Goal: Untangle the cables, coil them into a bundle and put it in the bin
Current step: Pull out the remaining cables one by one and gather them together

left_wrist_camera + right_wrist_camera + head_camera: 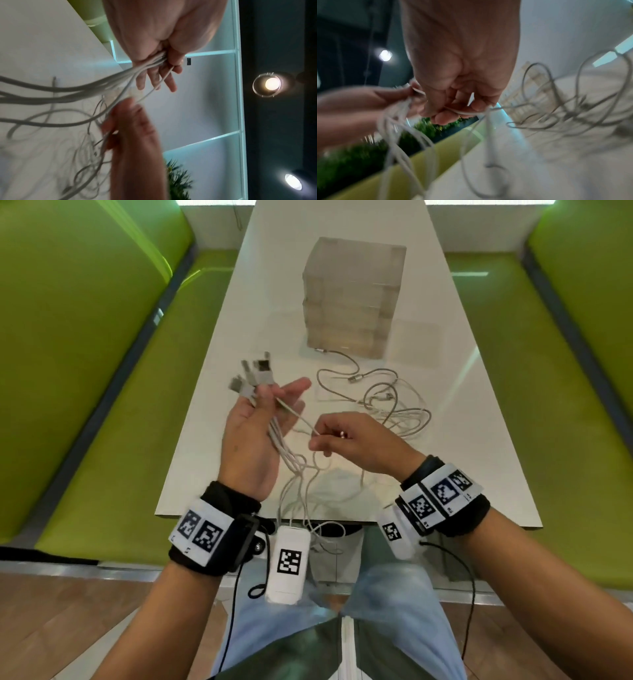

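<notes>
White table (212, 392) between green benches (102, 412). Left hand (253, 436) raised, thumb clamping cables (284, 440), plugs (253, 374) fanned above grip, strands hanging below. Right hand (356, 443) beside it, pinching one strand. Beyond grip, loose tangle (394, 405) on table, touching translucent bin (352, 299).
</notes>
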The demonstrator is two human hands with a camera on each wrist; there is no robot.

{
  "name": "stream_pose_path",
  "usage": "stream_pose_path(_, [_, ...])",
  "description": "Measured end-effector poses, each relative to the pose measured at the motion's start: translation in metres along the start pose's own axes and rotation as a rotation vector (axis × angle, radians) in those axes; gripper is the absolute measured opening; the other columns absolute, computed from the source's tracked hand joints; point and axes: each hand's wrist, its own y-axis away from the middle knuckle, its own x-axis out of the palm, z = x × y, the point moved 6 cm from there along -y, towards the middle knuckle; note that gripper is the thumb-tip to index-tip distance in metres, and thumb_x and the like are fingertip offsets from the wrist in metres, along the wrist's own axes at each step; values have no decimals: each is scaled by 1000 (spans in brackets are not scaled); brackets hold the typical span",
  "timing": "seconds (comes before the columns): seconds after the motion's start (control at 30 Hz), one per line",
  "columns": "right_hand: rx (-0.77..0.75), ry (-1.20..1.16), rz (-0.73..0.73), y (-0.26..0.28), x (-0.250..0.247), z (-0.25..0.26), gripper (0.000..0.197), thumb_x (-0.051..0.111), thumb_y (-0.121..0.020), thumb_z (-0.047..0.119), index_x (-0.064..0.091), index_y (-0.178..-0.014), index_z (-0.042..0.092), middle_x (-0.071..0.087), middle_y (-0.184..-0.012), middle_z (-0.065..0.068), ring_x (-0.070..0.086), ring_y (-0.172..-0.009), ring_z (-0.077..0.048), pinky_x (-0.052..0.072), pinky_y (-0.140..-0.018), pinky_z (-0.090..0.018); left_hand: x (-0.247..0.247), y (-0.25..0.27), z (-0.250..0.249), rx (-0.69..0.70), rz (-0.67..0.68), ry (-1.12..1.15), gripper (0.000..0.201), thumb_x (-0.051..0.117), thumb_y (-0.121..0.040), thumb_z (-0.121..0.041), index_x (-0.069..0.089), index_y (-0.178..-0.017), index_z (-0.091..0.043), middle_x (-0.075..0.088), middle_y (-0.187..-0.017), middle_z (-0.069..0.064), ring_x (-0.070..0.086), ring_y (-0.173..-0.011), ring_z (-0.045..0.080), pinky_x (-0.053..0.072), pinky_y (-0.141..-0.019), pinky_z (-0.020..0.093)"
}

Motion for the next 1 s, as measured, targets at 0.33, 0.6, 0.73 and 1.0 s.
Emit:
stream_pose_path(0.33, [39, 52, -185, -15, -49, -51, 23, 50, -94, 11, 68, -80, 13, 60, -65, 4, 54, -64, -3, 39, -66, -16, -39, -11, -33, 79, -174, -4, 30, 33, -104, -28, 49, -83, -14, 37, -53, -9, 29, -47, 6, 28, -47, 20])
stream_pose_path(0.6, [-59, 169, -172, -17, -39, -2, 30, 53, -90, 11, 59, -62, 22, 49, -52, 12, 49, -51, 0, 34, -54, -13, 13, -4, 23, -64, 25, -556, 19, 66, -86, -35, 61, -79, -18, 37, -54, -9, 29, -46, 6, 27, -45, 21])
stream_pose_path(0.73, [-76, 244, -165, -13, -35, 6, 23, 54, -92, 16, 67, -74, 15, 47, -55, 22, 50, -58, 8, 36, -58, -11, 14, -10, 22, -36, -88, -543, 20, 60, -92, -12, 59, -73, -16, 41, -42, -15, 32, -42, 3, 29, -45, 18])
stream_pose_path(1.0, [114, 333, -153, -19, -47, -46, 21, 49, -93, 19, 66, -86, 9, 65, -80, 3, 60, -80, -18, 45, -71, -34, -18, -8, -39, 159, -245, -198, 17, 53, -93, -4, 57, -78, -11, 38, -56, -6, 26, -44, 7, 24, -41, 21])
